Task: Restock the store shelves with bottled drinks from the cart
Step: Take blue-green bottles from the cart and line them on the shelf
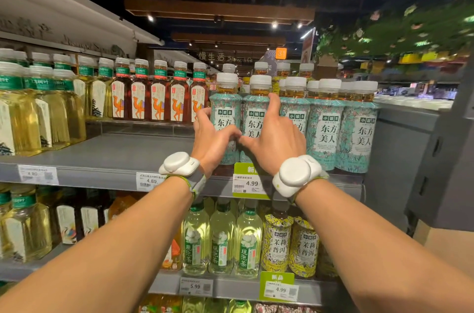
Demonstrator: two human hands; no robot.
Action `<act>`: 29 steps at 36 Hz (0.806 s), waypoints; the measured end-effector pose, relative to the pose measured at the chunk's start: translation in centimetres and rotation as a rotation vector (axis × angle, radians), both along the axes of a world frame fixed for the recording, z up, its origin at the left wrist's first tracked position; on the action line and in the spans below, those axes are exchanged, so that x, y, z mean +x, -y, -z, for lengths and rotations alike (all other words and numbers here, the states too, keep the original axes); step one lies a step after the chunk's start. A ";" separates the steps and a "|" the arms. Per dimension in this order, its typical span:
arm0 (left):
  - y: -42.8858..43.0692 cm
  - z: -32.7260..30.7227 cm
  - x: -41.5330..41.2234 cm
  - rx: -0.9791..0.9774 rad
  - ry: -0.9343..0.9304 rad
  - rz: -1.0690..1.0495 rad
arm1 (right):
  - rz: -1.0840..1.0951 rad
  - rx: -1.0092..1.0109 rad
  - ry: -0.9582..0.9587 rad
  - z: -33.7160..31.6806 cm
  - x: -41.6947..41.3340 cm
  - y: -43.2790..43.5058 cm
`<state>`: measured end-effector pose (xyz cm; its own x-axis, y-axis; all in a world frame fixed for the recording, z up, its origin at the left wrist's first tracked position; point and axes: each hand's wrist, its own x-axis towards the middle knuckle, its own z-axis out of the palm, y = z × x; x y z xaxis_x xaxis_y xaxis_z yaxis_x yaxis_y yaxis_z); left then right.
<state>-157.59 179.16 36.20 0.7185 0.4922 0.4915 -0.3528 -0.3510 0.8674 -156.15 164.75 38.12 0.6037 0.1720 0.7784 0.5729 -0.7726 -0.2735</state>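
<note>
1. The left hand [214, 138] grips the first bottle [225, 107], fingers curled round its left side.
2. The right hand [274, 143] holds the second bottle [257, 107], thumb across the label and index finger up toward the neck; its other fingers are hidden.
3. Both bottles stand upright at the front of the shelf [115, 153], touching the teal row [325, 128].
4. Judged progress: the teal row looks nearly full. Bare shelf remains before the red teas [159, 97].
5. The cart is out of view, so the remaining stock cannot be told.
</note>
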 end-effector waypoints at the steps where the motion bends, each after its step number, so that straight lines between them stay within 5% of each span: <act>1: 0.0 0.0 0.0 -0.001 0.002 0.003 | 0.008 -0.004 0.014 -0.2 0.0 0.0; 29: -0.1 0.0 0.0 -0.024 0.004 0.024 | -0.090 0.078 -0.030 0.7 0.8 0.0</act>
<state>-157.57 179.28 36.20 0.7282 0.4867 0.4826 -0.3646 -0.3213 0.8740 -155.32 164.72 37.43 0.6120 0.1660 0.7732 0.6296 -0.6939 -0.3493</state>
